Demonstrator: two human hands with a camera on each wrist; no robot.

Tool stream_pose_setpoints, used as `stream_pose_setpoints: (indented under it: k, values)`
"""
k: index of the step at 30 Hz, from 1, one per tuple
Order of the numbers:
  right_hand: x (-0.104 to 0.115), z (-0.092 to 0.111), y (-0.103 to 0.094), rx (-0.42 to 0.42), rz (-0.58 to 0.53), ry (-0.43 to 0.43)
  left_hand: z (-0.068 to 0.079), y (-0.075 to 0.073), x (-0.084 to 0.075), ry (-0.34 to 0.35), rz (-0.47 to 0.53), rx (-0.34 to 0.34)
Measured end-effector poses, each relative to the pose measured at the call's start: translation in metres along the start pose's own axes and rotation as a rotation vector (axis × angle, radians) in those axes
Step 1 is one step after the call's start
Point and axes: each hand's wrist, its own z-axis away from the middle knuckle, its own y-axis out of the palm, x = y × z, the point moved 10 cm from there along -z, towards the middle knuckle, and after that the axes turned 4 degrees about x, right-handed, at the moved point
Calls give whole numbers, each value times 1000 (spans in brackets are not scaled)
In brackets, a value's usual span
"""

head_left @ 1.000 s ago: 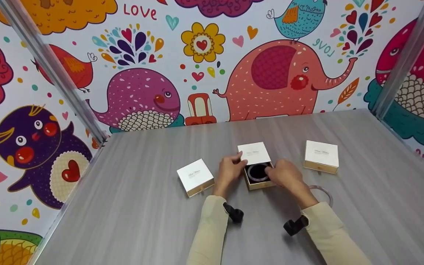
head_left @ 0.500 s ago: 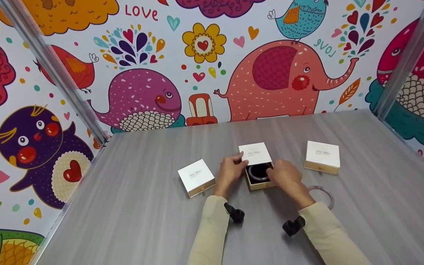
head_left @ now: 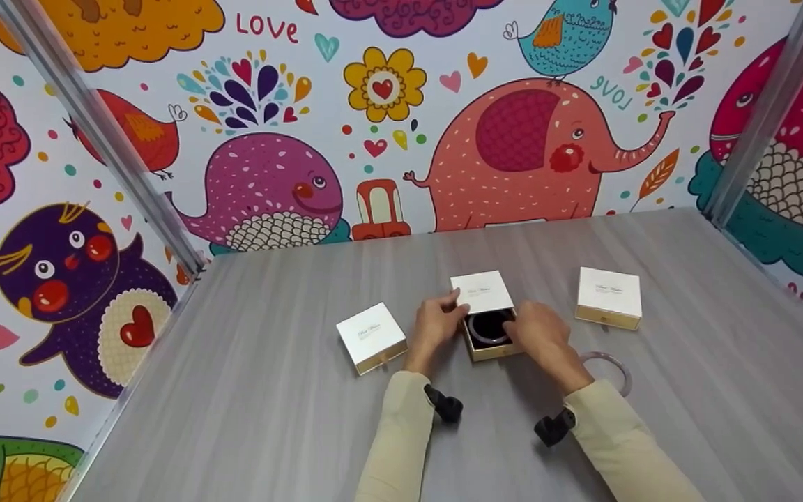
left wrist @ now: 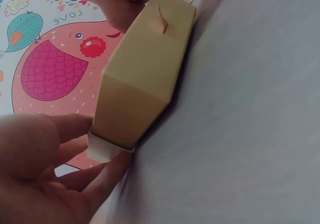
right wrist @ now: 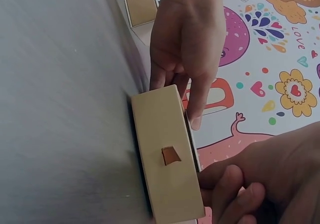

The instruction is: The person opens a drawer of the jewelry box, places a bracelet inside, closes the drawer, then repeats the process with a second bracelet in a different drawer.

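Observation:
In the head view, a white-and-gold drawer box [head_left: 482,291] lies mid-table with its drawer pulled partway toward the person. A ring-shaped bangle [head_left: 472,332] sits in the drawer's black lining. My left hand [head_left: 435,325] grips the white sleeve at its left side, thumb on top and fingers along the edge. From the right, my right hand [head_left: 542,335] reaches over the drawer and pinches the bangle's right side, its other fingers curled. That contact is partly hidden by the hand. A small pull tab [right wrist: 171,156] sticks out of the drawer's gold front [left wrist: 145,48].
To the left is a closed white-and-gold box [head_left: 371,336]; a second closed box [head_left: 608,294] stands at the right. One loose bangle [head_left: 626,374] lies on the grey table [head_left: 290,418] beside the right forearm. A cartoon-printed wall [head_left: 387,153] rises behind.
The right forearm has shifted very slightly left, showing a little more of the loose bangle. Both hands stay at the drawer box, which has not visibly moved.

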Motion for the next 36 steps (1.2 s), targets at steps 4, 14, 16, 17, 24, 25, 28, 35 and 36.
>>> stream_pose_setpoints:
  k: [4,14,16,17,24,25,28,35,36]
  values:
    - [0,0,1,-5,-3,-4,0,0,2,-8,13,1]
    - [-2,3,0,5,1,9,-1,1,1,-6,17,6]
    - [0,5,-1,1,2,2,-1,1,1,3,20,3]
    - [1,6,-1,0,0,-3,-1,0,1,7,24,2]
    - [2,14,1,30,-67,-42,0,0,1,12,29,-3]
    - [1,16,2,38,-84,-50,0,0,0,12,28,-2]
    - [-1,21,5,69,-130,-64,-1,0,1,8,27,-1]
    - [-1,32,11,138,-137,-80,0,0,2,-24,24,6]
    - [0,33,11,142,-132,-86,1,0,2,-22,17,3]
